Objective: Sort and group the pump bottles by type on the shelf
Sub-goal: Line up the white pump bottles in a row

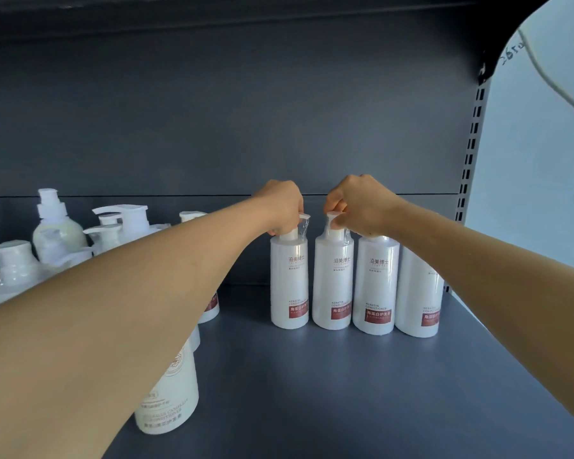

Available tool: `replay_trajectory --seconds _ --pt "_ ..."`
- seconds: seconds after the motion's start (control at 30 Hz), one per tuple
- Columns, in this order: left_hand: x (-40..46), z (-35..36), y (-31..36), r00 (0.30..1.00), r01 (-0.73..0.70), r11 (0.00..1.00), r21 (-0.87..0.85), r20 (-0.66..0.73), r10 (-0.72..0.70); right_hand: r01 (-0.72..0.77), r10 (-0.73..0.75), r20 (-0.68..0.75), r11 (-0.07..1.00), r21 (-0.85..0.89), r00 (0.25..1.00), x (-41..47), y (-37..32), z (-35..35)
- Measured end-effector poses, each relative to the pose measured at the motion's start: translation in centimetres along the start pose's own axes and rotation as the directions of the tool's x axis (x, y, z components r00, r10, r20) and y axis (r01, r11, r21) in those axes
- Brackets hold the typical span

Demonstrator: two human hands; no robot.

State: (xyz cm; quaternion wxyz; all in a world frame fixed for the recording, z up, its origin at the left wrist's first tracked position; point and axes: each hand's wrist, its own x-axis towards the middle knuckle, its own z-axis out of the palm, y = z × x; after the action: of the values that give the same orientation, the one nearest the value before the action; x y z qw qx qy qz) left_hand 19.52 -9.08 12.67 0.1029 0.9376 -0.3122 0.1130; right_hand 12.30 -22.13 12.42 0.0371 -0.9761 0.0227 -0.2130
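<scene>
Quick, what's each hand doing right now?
Left hand: closed on the pump top of the leftmost keratin conditioner bottle.
Right hand: closed on the pump top of the second bottle.

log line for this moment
left hand: gripping conditioner bottle pump | right hand: gripping neighbouring bottle pump | row: four matching, upright

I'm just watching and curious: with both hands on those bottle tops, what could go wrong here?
The left hand and right hand pinch only the pump heads of two keratin conditioner bottles, so a bottle might swing or slip if lifted. The four stand close together in a row; a nudge could topple neighbours. The left forearm passes over the camellia bottle and may knock it.
</scene>
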Motion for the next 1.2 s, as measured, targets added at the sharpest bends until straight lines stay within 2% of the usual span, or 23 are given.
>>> replay_trajectory --seconds 0.13,0.3,0.47,0.6,0.73,0.93,1.13,1.2 --pt "0.3 0.5 -0.1 0.999 -0.009 1.000 -0.002 -0.042 0.009 0.029 -0.029 0.002 0.999 -0.040 1.000 -0.2 0.0 -0.1" --pt "-0.3 0.1 -0.2 1.000 -0.008 1.000 0.016 -0.005 0.008 0.007 -0.005 0.033 0.998 -0.059 0.999 -0.1 0.1 0.2" --pt "-1.3 0.7 -0.4 0.998 0.057 0.993 -0.104 0.043 -0.053 -0.020 0.023 0.048 0.998 -0.060 0.999 -0.2 0.0 0.7" --pt "-2.1 2.5 -0.8 0.979 0.201 0.885 -0.420 0.109 -0.171 -0.085 0.085 0.015 0.996 -0.004 0.996 -0.3 -0.1 0.6" --pt "-2.3 4.7 -1.1 0.967 0.251 0.767 -0.591 0.128 -0.218 -0.141 0.141 -0.019 0.990 0.022 0.990 0.1 -0.2 1.0" --pt "-2.3 5.3 -1.6 0.974 0.218 0.703 -0.677 0.102 -0.203 -0.202 0.205 -0.070 0.978 0.051 0.976 0.4 -0.3 1.7" --pt "-3.4 8.2 -2.1 0.946 0.310 0.609 -0.730 0.173 -0.274 -0.154 0.155 -0.016 0.988 0.028 0.988 -0.9 -0.4 1.3" --pt "-3.8 9.3 -2.0 0.936 0.336 0.594 -0.731 0.187 -0.299 -0.154 0.156 -0.061 0.987 0.049 0.986 -2.0 0.0 1.0"
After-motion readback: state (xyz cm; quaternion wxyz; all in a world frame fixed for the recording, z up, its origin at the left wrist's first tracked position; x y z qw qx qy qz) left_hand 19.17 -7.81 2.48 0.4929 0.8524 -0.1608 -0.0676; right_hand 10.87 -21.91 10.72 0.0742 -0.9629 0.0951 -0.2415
